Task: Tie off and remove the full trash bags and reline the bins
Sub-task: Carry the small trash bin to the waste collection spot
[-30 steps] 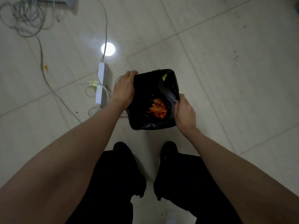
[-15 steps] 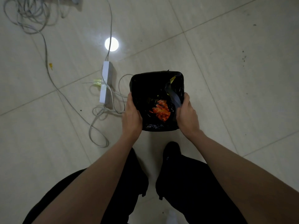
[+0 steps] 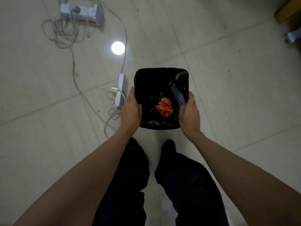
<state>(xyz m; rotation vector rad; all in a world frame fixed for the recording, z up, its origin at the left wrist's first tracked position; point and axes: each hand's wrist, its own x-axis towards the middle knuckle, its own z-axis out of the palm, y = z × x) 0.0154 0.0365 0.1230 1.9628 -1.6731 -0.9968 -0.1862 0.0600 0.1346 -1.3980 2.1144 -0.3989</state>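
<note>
Pale floor tiles fill the view, with a round glare of a ceiling light reflected on them. On the floor, straight ahead of the person's dark trouser legs, stands a small square bin lined with a black trash bag whose edge is folded over the rim. Inside the bag lies an orange wrapper, and a loose flap of black plastic hangs along the bag's right inner side. The left hand grips the bin's left rim, thumb inside over the bag's edge and fingers down the outer wall. The right hand grips the right rim in the same way, its thumb by the loose plastic flap. Just left of the bin a white power strip lies on the floor with grey cables trailing from it toward a second, grey power strip near the top of the view, well apart from the bin.
</note>
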